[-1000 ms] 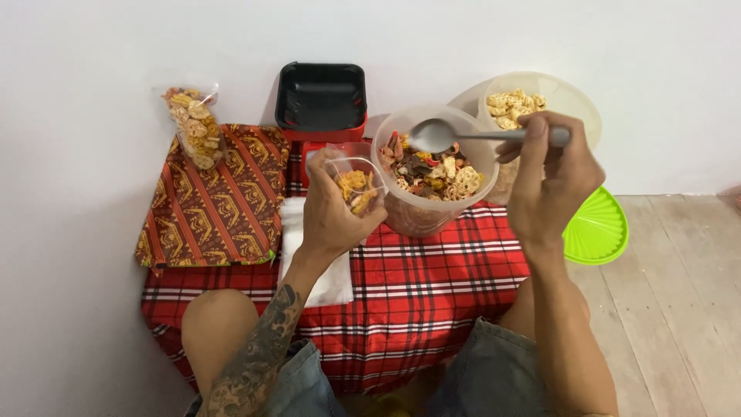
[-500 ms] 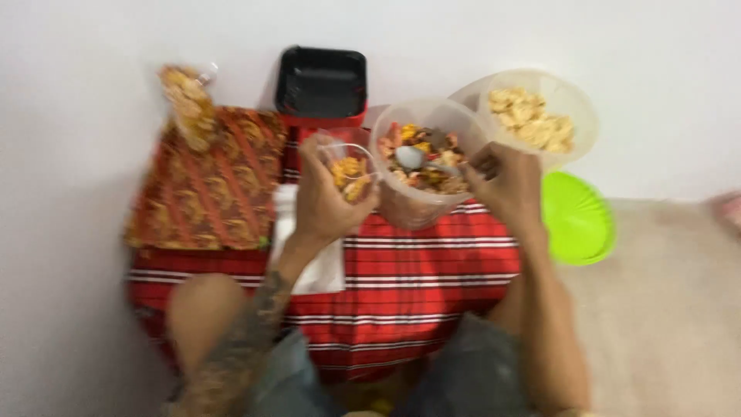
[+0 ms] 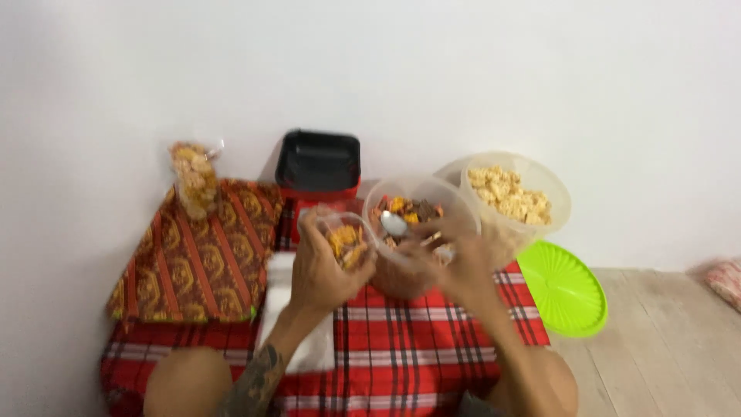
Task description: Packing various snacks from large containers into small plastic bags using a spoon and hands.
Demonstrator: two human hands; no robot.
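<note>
A small clear bag point(image 3: 345, 239), partly filled with snacks, is clasped in the left hand point(image 3: 324, 270). A spoon point(image 3: 395, 225), gripped by the blurred right hand point(image 3: 455, 266), is dipped into the mixed-snack tub point(image 3: 409, 232); filling appears unfinished.

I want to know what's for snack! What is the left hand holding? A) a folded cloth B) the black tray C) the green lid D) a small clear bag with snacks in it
D: the left hand is wrapped around a small clear bag with yellow-orange snacks inside, held beside the tub of mixed snacks.
</note>
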